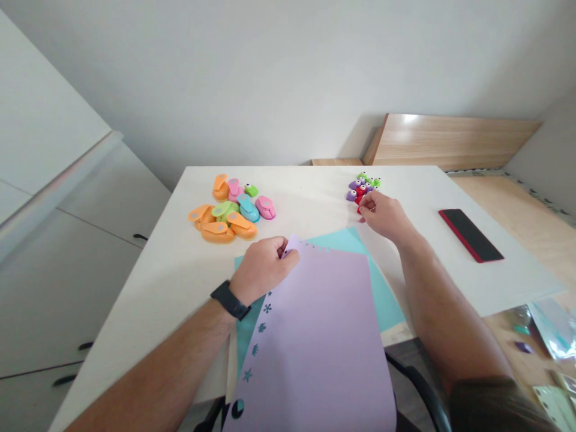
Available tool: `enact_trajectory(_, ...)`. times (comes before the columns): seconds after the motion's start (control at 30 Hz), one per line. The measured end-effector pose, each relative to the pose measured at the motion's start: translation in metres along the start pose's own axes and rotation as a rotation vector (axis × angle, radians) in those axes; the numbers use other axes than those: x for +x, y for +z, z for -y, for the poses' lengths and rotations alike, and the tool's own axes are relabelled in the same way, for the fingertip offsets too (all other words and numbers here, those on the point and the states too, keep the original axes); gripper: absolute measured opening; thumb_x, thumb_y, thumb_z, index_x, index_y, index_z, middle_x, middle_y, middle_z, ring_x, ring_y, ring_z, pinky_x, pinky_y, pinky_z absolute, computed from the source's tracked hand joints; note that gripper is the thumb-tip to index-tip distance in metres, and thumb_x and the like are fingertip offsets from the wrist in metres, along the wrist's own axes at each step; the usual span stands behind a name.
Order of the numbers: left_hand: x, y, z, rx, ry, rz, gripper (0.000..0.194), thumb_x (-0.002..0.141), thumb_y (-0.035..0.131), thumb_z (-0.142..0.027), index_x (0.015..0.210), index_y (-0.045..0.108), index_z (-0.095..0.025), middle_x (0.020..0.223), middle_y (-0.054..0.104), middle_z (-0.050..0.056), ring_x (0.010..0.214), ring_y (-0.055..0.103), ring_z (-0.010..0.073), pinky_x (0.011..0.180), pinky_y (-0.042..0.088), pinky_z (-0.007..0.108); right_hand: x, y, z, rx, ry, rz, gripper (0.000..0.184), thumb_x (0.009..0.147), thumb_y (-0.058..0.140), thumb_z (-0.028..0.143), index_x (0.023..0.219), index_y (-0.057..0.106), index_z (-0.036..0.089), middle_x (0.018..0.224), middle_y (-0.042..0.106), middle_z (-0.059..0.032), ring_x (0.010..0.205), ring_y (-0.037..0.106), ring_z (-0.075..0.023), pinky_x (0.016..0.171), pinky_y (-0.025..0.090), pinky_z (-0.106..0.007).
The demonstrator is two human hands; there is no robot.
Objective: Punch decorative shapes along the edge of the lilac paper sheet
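Note:
My left hand [265, 267], with a dark watch on its wrist, pinches the top left corner of a lilac sheet of paper [324, 324]. Punched shapes, among them stars and a flower, run down the sheet's left edge, and small cut-outs line its top edge. Under it lies a turquoise sheet [382, 294]. At the right, my right hand [382, 213] has its fingers closed on a small red paper punch [359, 210], mostly hidden by the fingertips. Just behind is a cluster of small purple, red and green paper punches [361, 187] with round white eyes.
Several larger orange, pink, green and blue paper punches [227, 216] sit on the left of the white table [297, 198]. A black and red flat case [471, 235] lies at the right. White cabinets [67, 252] flank the table on the left.

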State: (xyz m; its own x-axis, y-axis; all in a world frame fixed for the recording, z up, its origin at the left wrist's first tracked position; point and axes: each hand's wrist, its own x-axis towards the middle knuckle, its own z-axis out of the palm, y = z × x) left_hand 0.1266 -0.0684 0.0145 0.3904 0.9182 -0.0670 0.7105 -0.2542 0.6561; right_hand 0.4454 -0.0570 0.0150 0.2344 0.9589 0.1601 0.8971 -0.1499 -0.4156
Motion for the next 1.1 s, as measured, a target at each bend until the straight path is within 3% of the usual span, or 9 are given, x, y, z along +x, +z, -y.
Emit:
enact_trajectory(0.1,0.000,0.000,0.000,0.002,0.001,0.003,0.029,0.084,0.056,-0.036,0.062,0.047,-0.020,0.055,0.046,-0.005,0.055,0.044,0.0117,0.055,0.026,0.031,-0.001,-0.003,0.003,-0.010,0.024,0.053,0.013,0.091,0.059,0.028,0.100,0.067,0.023,0.085,0.076,-0.0054,0.075,0.070,-0.0211,0.075,0.048,-0.031)
enact_trajectory(0.33,-0.001,0.000,0.001,0.003,0.004,0.003,0.029,0.084,0.056,-0.036,0.062,0.046,-0.020,0.055,0.046,-0.005,0.055,0.045,0.0121,0.056,0.026,0.030,0.001,-0.012,-0.004,-0.177,0.141,-0.046,0.019,0.092,0.055,0.036,0.094,0.068,0.022,0.087,0.077,-0.0096,0.081,0.068,-0.0248,0.069,0.044,-0.032)
enact_trajectory(0.53,-0.001,0.000,0.000,-0.009,0.003,0.007,0.029,0.084,0.055,-0.037,0.062,0.046,-0.021,0.055,0.045,-0.005,0.055,0.044,0.0125,0.056,0.026,0.030,0.001,-0.010,0.000,-0.107,0.095,0.001,0.031,0.097,0.049,0.045,0.091,0.069,0.022,0.087,0.077,-0.0098,0.080,0.068,-0.0241,0.069,0.044,-0.032)
enact_trajectory(0.87,-0.001,-0.001,0.000,0.001,0.004,-0.001,0.030,0.084,0.057,-0.037,0.061,0.046,-0.021,0.054,0.044,-0.005,0.054,0.043,0.0122,0.055,0.025,0.031,0.005,-0.018,-0.011,-0.352,0.251,-0.034,0.038,0.098,0.042,0.039,0.098,0.072,0.016,0.099,0.076,-0.0221,0.095,0.070,-0.0357,0.079,0.046,-0.041)
enact_trajectory(1.1,-0.001,0.000,0.001,0.003,0.007,-0.005,0.031,0.084,0.056,-0.037,0.061,0.044,-0.021,0.054,0.044,-0.005,0.053,0.043,0.0121,0.055,0.025,0.031,0.004,-0.014,-0.008,-0.146,0.182,-0.143,0.031,0.098,0.046,0.038,0.099,0.070,0.019,0.094,0.077,-0.0146,0.084,0.071,-0.0279,0.076,0.048,-0.036)
